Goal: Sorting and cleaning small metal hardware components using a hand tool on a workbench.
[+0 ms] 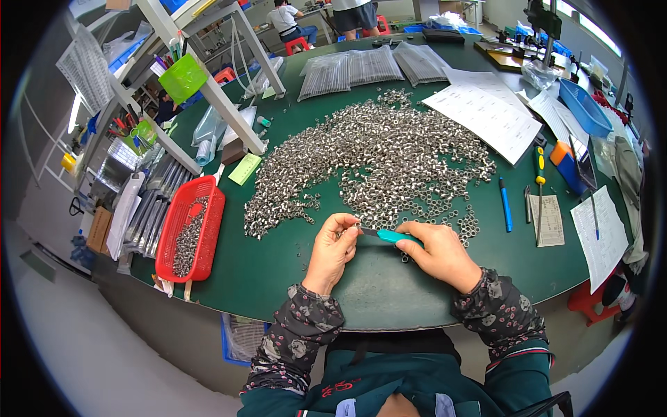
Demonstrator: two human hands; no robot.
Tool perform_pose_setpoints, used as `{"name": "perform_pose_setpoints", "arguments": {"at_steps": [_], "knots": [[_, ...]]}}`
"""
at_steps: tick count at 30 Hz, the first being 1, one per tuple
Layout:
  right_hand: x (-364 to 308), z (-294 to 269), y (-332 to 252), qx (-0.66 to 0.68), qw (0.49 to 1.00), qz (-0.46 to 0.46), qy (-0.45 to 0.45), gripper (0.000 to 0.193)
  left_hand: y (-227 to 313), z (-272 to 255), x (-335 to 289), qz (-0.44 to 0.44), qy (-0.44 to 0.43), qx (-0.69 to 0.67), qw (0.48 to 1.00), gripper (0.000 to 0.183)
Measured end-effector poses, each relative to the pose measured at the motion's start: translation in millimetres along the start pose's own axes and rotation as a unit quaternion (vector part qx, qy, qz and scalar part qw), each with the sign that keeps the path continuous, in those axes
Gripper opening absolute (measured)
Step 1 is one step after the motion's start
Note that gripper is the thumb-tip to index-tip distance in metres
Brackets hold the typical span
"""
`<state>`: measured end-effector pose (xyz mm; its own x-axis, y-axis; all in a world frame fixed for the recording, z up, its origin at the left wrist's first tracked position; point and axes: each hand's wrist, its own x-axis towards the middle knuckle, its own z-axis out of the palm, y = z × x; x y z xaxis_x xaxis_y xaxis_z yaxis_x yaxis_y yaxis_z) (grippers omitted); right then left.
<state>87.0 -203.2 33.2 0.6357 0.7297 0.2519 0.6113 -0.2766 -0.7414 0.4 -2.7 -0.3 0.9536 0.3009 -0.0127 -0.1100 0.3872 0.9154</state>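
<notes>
My left hand [333,254] pinches a small metal ring [357,225] between thumb and fingertips; the ring is partly covered by the fingers. In my right hand [439,251] is a utility knife [397,238] with a teal handle, its dark blade pointing left and meeting the ring at the left fingertips. Both hands are over the green table [389,299], close to its near edge. Just beyond them spreads a large heap of small silvery metal rings [389,153], with a few loose ones near the right hand.
A red basket [218,229] with metal pieces stands at left. Bagged tubes [368,66] lie behind the heap. To the right are paper sheets [486,115], a blue pen [505,205], a yellow-handled screwdriver [540,167] and a blue tray [583,108]. A shelf post [215,97] rises at left.
</notes>
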Motion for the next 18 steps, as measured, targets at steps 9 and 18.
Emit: {"name": "perform_pose_setpoints", "arguments": {"at_steps": [9, 18], "knots": [[0.4, -1.4, 0.5, 0.006, 0.999, 0.032, -0.033, 0.024, -0.9, 2.7, -2.1, 0.028, 0.003, 0.029, 0.999, 0.011], [-0.3, 4.0, 5.7, -0.09, 0.993, -0.064, 0.052, 0.021, -1.9, -1.5, -1.6, 0.003, 0.002, -0.007, 1.0, 0.012]]}}
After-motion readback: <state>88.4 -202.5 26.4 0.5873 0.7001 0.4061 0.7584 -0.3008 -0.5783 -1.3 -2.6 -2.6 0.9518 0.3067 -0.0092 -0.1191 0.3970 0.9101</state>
